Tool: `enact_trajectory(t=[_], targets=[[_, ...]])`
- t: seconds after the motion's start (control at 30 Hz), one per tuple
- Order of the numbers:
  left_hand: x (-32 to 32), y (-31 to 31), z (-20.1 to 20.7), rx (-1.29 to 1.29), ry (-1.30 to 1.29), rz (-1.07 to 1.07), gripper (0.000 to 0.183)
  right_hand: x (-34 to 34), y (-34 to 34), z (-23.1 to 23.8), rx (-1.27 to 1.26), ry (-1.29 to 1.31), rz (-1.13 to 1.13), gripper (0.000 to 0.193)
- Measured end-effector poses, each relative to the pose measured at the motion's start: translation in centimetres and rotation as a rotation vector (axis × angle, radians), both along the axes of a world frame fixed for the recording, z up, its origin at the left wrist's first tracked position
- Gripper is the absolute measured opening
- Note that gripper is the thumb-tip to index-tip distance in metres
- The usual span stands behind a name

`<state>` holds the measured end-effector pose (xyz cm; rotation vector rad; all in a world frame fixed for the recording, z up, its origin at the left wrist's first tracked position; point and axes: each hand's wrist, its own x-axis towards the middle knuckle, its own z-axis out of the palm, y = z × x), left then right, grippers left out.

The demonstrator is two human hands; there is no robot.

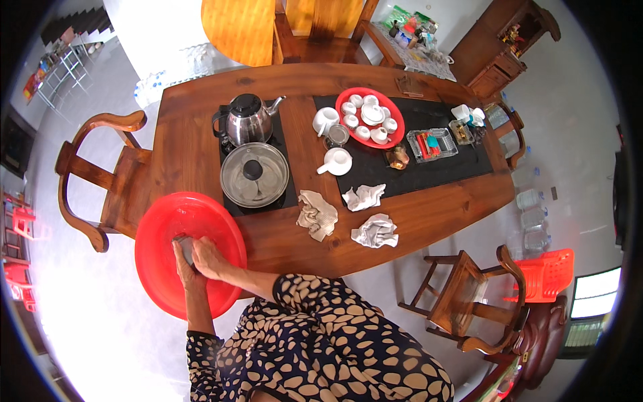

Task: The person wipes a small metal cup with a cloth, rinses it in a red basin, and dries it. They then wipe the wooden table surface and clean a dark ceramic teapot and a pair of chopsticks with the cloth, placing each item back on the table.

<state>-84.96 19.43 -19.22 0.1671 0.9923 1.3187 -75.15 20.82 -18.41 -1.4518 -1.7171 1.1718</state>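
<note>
Both my hands are inside a large red plastic basin (167,221) that rests at the near left corner of a wooden table (194,141). My left hand (182,262) and my right hand (209,258) are closed together around a small grey object (184,241) held low in the basin. What the object is cannot be told. My sleeves have a dark pattern with cream spots.
On the table stand a steel kettle (248,119), a round lidded pot (254,175), a red tray of white cups (370,117), white cups (335,161) and three crumpled cloths (318,214). Wooden chairs stand at the left (100,181) and lower right (469,301).
</note>
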Motion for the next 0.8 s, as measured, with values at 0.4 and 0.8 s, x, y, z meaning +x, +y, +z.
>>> enact_trajectory(t=[0.4, 0.8], targets=[[2.1, -0.1, 1.4, 0.253, 0.137, 0.13, 0.054, 3.0, 2.1, 4.2, -0.117, 0.591, 0.063, 0.066], [4.8, -1.5, 1.4, 0.352, 0.123, 0.031, 0.053, 3.8, -0.8, 8.1, 0.07, 0.608, 0.224, 0.074]])
